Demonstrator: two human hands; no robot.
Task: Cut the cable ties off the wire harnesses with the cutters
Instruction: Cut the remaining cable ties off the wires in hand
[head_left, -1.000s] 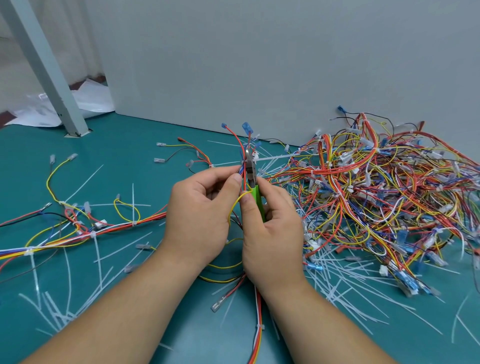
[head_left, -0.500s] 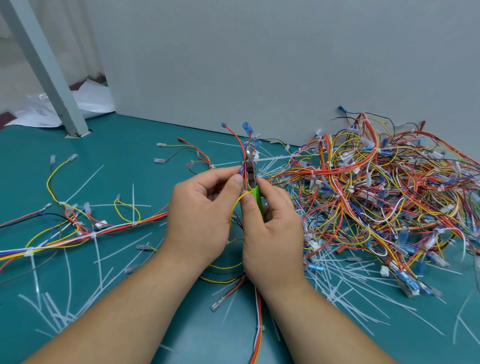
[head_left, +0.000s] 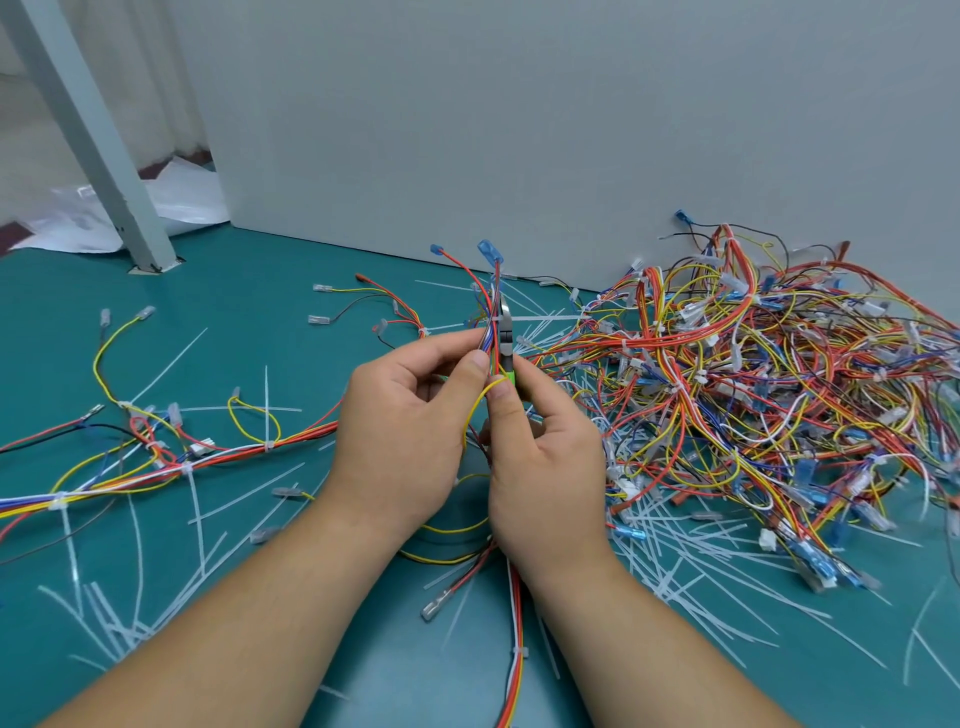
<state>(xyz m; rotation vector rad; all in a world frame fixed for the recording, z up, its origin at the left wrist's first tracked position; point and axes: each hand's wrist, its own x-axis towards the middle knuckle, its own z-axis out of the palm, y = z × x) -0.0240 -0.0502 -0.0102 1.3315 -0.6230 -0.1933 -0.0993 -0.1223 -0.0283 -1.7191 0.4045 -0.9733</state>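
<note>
So the teal table (head_left: 260, 291) took up most of the view, with a plain grey wall panel (head_left: 519, 130) standing along the far side and a grey post (head_left: 104, 156) at the far left. The big tangled pile of wire harnesses (head_left: 753, 389) sat on the right against that panel. One long harness (head_left: 156, 467) was stretched out flat on the left, with its ties on. Loose white cut-off ties (head_left: 701, 545) were scattered all over, thickest on the near side of the pile. In the middle, the left hand (head_left: 400, 441) pinched an upright wire bundle (head_left: 491, 291) between thumb and fingers. The right hand (head_left: 545, 467), just beside it, was wrapped around the green-handled cutters (head_left: 505, 332). The cutter head pointed up, right at a white cable tie (head_left: 540, 318) cinched round the bundle, tail sticking out to the right. Couldn't tell if the blades were actually biting it.
</note>
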